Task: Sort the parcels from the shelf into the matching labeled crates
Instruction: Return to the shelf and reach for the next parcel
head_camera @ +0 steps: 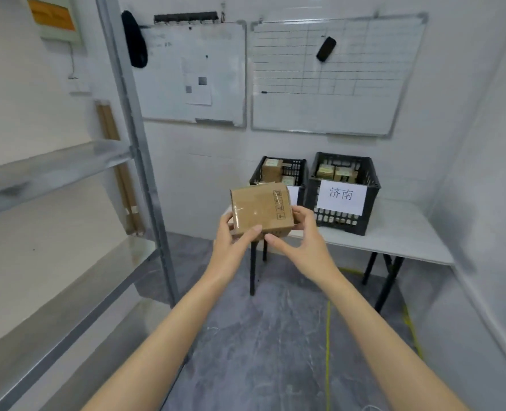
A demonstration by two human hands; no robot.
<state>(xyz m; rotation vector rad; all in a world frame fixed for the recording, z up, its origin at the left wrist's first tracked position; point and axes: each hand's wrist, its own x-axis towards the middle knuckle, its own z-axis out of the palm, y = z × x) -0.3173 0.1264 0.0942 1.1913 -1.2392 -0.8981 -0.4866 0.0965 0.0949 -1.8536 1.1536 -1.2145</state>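
Holding one parcel point(261, 209), two hands point(234, 236); two crates point(344, 193).

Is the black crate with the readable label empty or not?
Not empty: cardboard parcels show above the rim of the black crate.

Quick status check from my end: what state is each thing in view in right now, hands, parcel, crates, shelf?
left hand: gripping the parcel's left side.
right hand: gripping the parcel's right side.
parcel: taped shut, held in the air in front of the crates.
left crate: on the table, holds parcels, label mostly hidden by the held parcel.
right crate: on the table, holds parcels, paper label on its front.
shelf: visible levels bare.
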